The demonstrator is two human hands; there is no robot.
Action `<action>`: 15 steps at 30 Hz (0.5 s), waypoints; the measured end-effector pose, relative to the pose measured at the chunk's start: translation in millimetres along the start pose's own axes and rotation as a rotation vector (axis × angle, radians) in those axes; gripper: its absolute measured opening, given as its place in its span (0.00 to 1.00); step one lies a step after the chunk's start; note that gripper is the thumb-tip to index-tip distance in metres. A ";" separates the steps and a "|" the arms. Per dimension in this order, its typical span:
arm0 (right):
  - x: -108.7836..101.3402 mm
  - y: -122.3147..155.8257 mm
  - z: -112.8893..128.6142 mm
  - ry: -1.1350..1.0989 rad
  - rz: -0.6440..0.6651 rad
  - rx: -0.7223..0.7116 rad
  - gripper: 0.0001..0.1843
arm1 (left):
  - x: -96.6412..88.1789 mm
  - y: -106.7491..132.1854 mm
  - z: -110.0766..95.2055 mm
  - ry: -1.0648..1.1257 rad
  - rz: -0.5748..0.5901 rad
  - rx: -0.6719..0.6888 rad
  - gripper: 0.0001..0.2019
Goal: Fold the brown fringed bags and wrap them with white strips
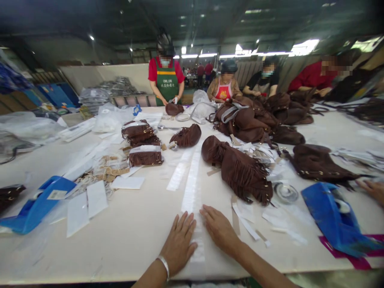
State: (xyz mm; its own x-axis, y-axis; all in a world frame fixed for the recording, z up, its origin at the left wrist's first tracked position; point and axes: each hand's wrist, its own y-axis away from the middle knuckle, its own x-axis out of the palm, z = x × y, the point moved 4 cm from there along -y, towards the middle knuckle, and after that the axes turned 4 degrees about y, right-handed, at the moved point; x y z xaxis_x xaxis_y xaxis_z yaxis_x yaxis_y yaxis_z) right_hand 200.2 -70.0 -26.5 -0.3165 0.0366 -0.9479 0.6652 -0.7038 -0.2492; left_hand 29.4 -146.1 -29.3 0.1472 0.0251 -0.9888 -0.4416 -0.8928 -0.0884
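Observation:
My left hand [179,243], with a silver bangle at the wrist, lies flat at the near end of a long white strip [192,184]. Its fingers are stretched out and partly cover the strip. To the right of the strip, my right hand [221,231] rests palm down with its fingers extended. Neither hand grips anything. A shorter white strip [177,174] lies alongside the long one. Ahead and to the right are brown fringed bags [244,172]. Another brown fringed bag [186,136] lies beyond the strips.
Blue tape dispensers [333,218] [45,200] stand on both sides of the table [120,252]. White cards [96,196] and stacked brown bags [146,155] lie left. A tape roll [285,193] lies right. Several co-workers sit or stand opposite; another person's hand [373,190] shows at right.

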 end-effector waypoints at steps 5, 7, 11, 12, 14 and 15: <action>19.4 -22.1 -3.3 0.122 -0.022 -0.030 0.25 | 1.3 -18.6 11.8 -0.084 -0.039 -0.029 0.33; 24.1 -32.2 -9.5 0.155 -0.028 -0.025 0.25 | 5.2 -28.7 19.7 -0.092 -0.050 -0.047 0.34; 29.8 -55.1 -26.2 0.195 -0.049 0.001 0.23 | 18.3 -51.1 40.8 -0.076 -0.053 -0.088 0.34; 31.0 -61.6 -30.6 0.204 -0.054 0.008 0.23 | 21.9 -57.1 46.7 -0.065 -0.047 -0.095 0.35; 33.4 -75.5 -39.5 0.219 -0.065 0.031 0.22 | 27.9 -69.1 58.5 -0.034 -0.030 -0.109 0.35; 34.5 -82.7 -44.0 0.223 -0.069 0.048 0.22 | 30.0 -75.2 64.4 -0.017 -0.020 -0.119 0.35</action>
State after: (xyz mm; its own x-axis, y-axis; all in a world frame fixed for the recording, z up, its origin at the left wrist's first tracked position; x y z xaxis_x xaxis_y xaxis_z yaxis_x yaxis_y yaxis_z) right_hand 164.0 20.7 -47.2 -0.1998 0.2380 -0.9505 0.6123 -0.7270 -0.3107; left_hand 10.1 -49.3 -60.1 0.1398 0.0499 -0.9889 -0.3308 -0.9390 -0.0941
